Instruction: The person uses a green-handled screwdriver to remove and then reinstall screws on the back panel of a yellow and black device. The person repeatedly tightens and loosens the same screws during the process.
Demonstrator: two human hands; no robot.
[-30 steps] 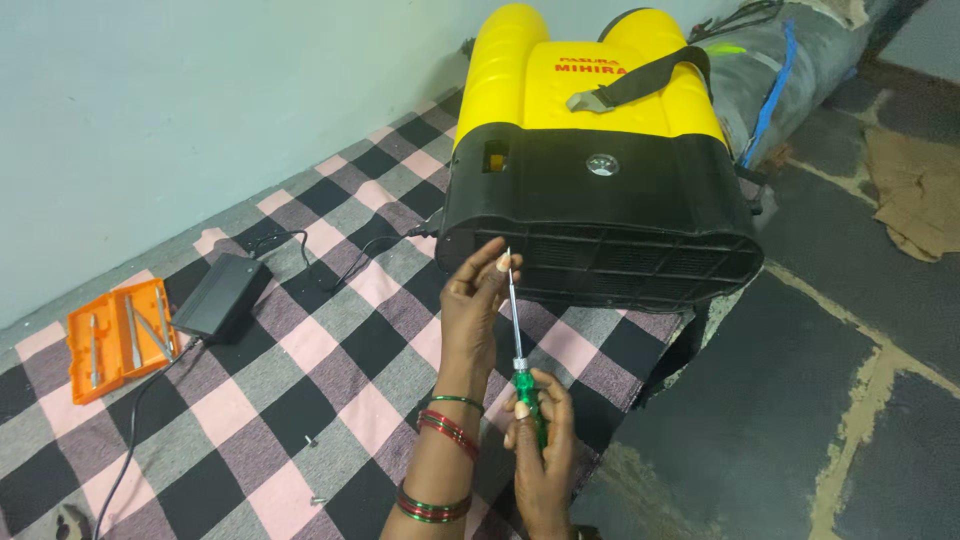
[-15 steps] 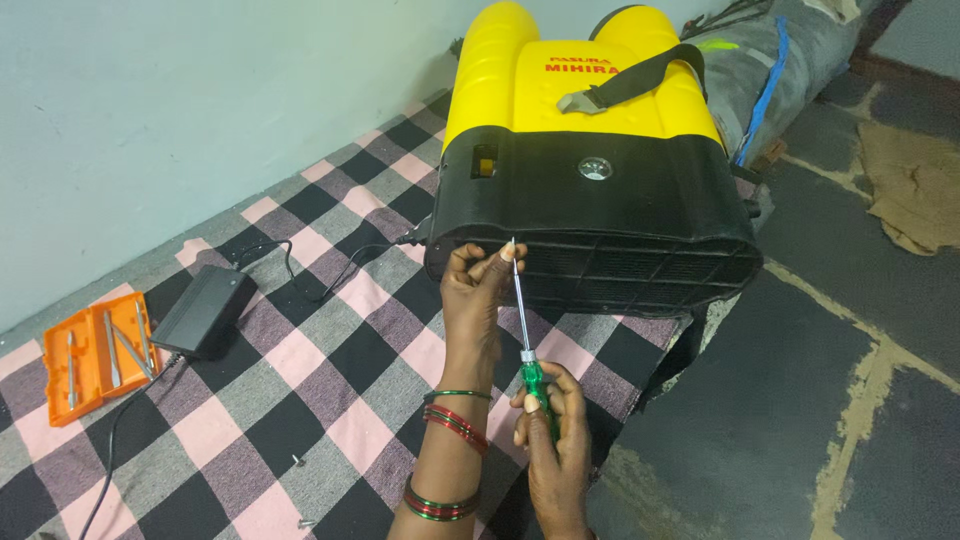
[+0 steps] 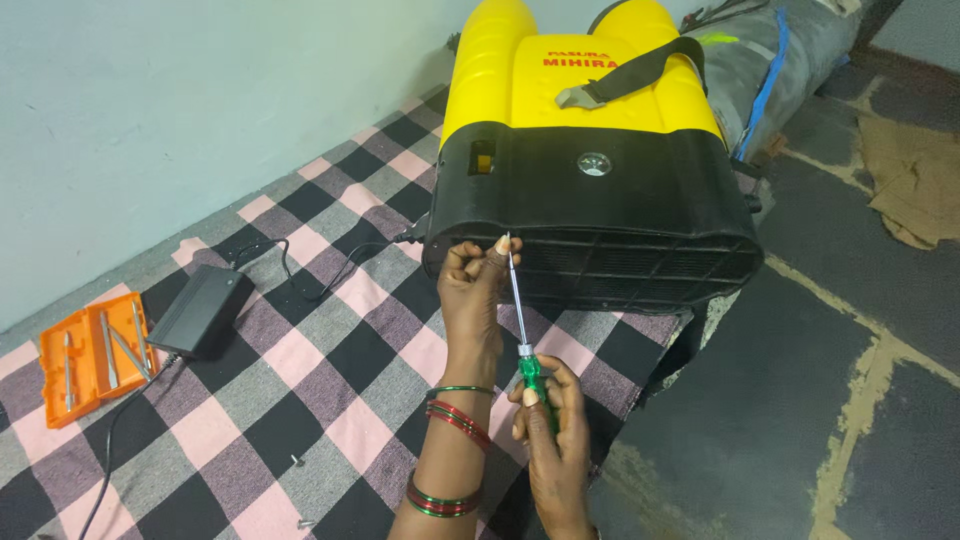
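Head view: screwdriver (image 3: 519,312) is still being pinched by both hands, left hand (image 3: 475,290) steadying its tip at the sprayer base (image 3: 600,230), right hand (image 3: 548,415) gripping the handle; framing is shifting only.

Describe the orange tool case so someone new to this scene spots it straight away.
Start at the yellow and black sprayer tank lying on the checked cloth. Follow the cable left past the black adapter box. Just beyond it, near the cloth's left edge, lies the orange tool case, open, with metal bits inside: the only orange thing there.

Green-handled screwdriver (image 3: 520,318) I hold upright, slim steel shaft, tip at black base rim of my yellow sprayer tank (image 3: 590,170), lying on checked mat's far edge (image 3: 330,400).
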